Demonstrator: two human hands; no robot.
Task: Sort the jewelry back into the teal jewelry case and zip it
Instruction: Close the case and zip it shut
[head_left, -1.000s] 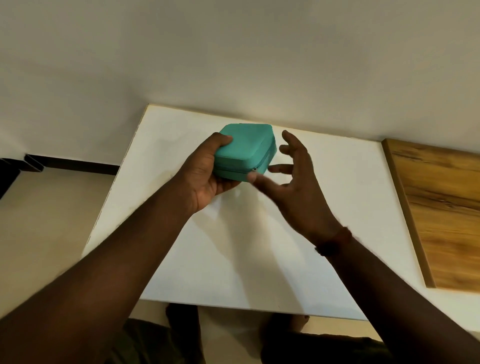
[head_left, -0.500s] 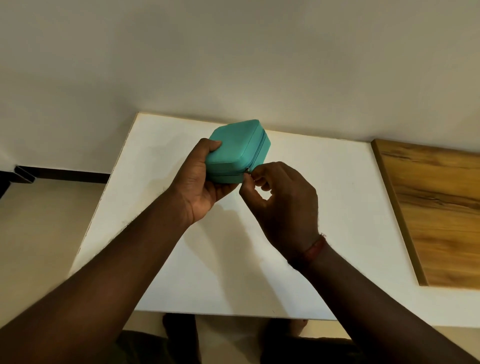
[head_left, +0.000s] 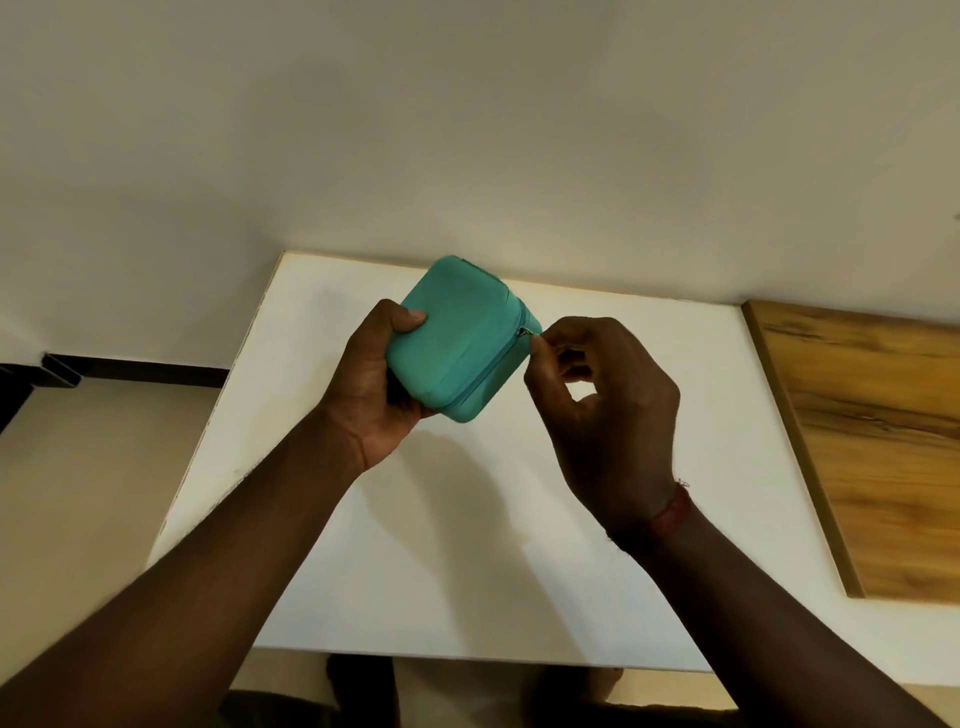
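Observation:
The teal jewelry case (head_left: 457, 332) is closed and tilted up above the white table (head_left: 519, 571), its lid facing me. My left hand (head_left: 374, 395) grips it from the left and underneath, thumb on the lid. My right hand (head_left: 602, 410) pinches the small metal zipper pull (head_left: 525, 332) at the case's right side between thumb and forefinger. No loose jewelry is in sight.
A wooden board (head_left: 878, 447) lies on the right part of the table. A pale wall rises just behind the table's far edge. The floor and a dark baseboard (head_left: 130, 371) show at the left.
My right hand went from open beside the case to pinching the zipper pull, then moved it along the case's side. My left hand tipped the case more upright.

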